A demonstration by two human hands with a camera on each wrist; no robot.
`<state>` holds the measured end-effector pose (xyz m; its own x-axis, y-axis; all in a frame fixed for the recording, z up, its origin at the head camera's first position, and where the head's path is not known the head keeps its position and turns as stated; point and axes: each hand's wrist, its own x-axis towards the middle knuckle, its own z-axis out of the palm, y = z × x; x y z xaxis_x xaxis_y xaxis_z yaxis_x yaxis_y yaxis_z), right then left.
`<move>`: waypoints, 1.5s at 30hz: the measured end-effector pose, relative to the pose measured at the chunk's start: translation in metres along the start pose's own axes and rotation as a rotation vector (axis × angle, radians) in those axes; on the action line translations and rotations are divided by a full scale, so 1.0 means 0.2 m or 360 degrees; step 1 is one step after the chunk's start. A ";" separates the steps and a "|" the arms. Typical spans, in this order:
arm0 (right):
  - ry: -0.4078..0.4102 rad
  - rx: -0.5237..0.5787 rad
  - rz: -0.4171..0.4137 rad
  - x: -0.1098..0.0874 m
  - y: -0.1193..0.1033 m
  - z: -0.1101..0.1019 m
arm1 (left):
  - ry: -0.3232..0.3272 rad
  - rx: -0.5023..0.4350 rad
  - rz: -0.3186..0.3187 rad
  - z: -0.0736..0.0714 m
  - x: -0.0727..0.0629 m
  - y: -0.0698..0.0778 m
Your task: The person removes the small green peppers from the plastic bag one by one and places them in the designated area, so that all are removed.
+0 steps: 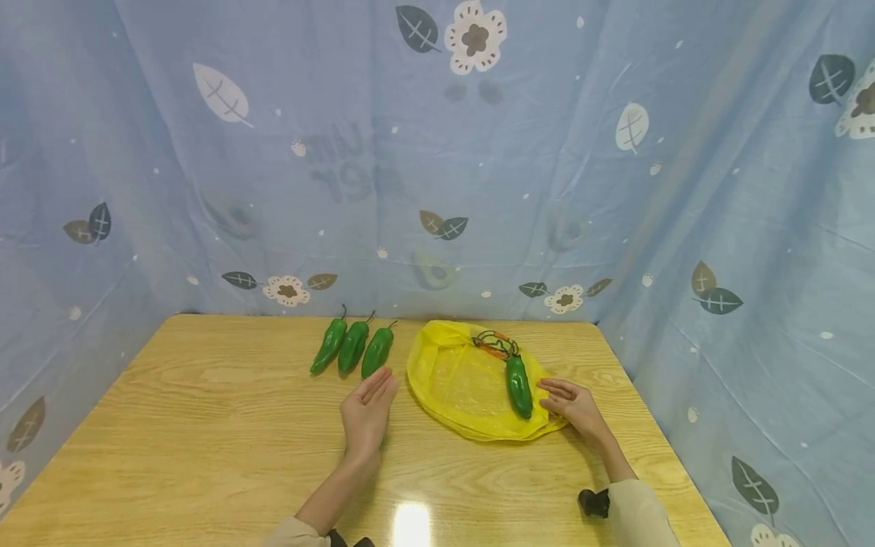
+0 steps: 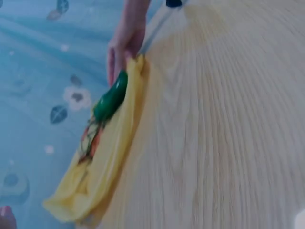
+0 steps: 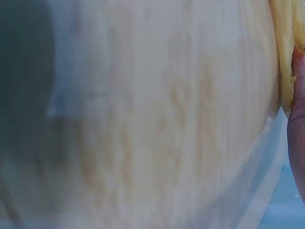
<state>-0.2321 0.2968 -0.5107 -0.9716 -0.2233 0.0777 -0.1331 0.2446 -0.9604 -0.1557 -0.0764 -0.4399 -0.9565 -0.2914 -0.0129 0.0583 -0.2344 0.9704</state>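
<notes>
A yellow plastic bag (image 1: 437,399) lies spread on the table, its rim raised around a flat middle. On it rest a green pepper (image 1: 519,387) and a bundle of dark and orange loops (image 1: 497,346). My right hand (image 1: 577,410) is at the bag's right edge, fingers extended beside the pepper; the right wrist view shows its thumb (image 3: 299,114) against the yellow plastic. Left of the bag, three more green peppers (image 1: 354,346) lie side by side, stems pointing away. My left hand (image 1: 367,418) is just in front of them, fingers straight and holding nothing.
The wooden table (image 1: 205,425) reaches back to a blue patterned curtain (image 1: 369,152), which also hangs at both sides. A small black object (image 1: 593,502) shows by the right sleeve. Light glares on the tabletop near the front.
</notes>
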 end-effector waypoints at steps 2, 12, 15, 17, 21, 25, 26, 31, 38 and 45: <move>0.0002 -0.0005 0.0006 -0.01 0.00 -0.01 | 0.0012 -0.0070 0.0011 0.06 -0.01 -0.02; -0.0001 -0.0002 0.0032 -0.03 0.01 -0.03 | -0.0060 -0.0273 -0.0029 0.28 -0.09 -0.12; 0.0000 0.0000 0.0019 -0.03 0.00 -0.03 | -0.0046 -0.0294 -0.0012 0.35 -0.10 -0.15; 0.0011 -0.0005 0.0020 -0.03 -0.01 -0.03 | -0.0029 -0.0314 0.0007 0.39 -0.11 -0.17; 0.0035 -0.0032 0.0029 -0.02 -0.02 -0.02 | -0.0018 -0.0354 0.0013 0.46 -0.12 -0.20; 0.0024 -0.0019 0.0021 -0.02 -0.03 -0.02 | -0.0011 -0.0377 -0.0001 0.51 -0.13 -0.21; 0.0021 -0.0008 0.0018 -0.02 -0.04 -0.02 | -0.0013 -0.0379 0.0007 0.52 -0.13 -0.21; 0.0016 0.0023 0.0036 -0.02 -0.04 -0.02 | 0.0004 -0.0397 0.0000 0.56 -0.13 -0.23; 0.0021 0.0049 0.0037 -0.01 -0.03 -0.02 | 0.0031 -0.0420 0.0038 0.68 -0.10 -0.33; 0.0076 0.0027 0.0044 -0.02 -0.02 -0.02 | 0.0065 -0.0351 0.0144 0.88 -0.07 -0.48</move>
<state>-0.2287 0.2997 -0.5063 -0.9831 -0.1715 0.0633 -0.1031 0.2342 -0.9667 -0.1978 0.1142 -0.4908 -0.9325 -0.3565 0.0579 0.2088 -0.4013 0.8918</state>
